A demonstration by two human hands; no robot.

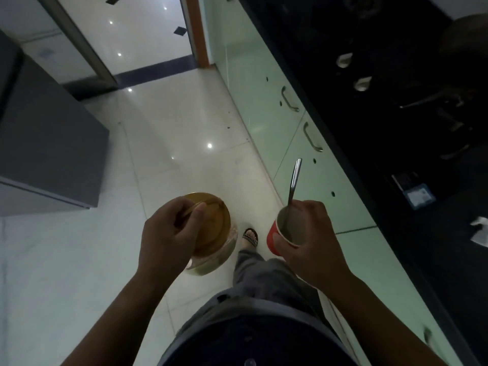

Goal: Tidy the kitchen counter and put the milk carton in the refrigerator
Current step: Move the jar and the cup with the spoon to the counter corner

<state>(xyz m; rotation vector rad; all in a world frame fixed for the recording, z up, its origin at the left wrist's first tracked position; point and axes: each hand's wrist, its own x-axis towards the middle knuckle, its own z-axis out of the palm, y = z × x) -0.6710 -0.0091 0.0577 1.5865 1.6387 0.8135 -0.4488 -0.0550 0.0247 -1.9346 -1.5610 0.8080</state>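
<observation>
My left hand (169,233) grips a clear jar with a brown-gold lid (214,228) from above, held over the floor in front of me. My right hand (309,241) is wrapped around a red paper cup (274,239) that has a metal spoon (294,180) standing in it, the handle pointing up and away. Both hands are level with each other, above my legs. No milk carton can be made out in this dim view.
A dark counter (396,128) runs along the right above pale green cabinet doors (269,101) with metal handles. A grey appliance or cabinet (52,143) stands at the left. Glossy white floor tiles (171,114) lead to a doorway at the top. My sandalled foot (250,237) steps forward.
</observation>
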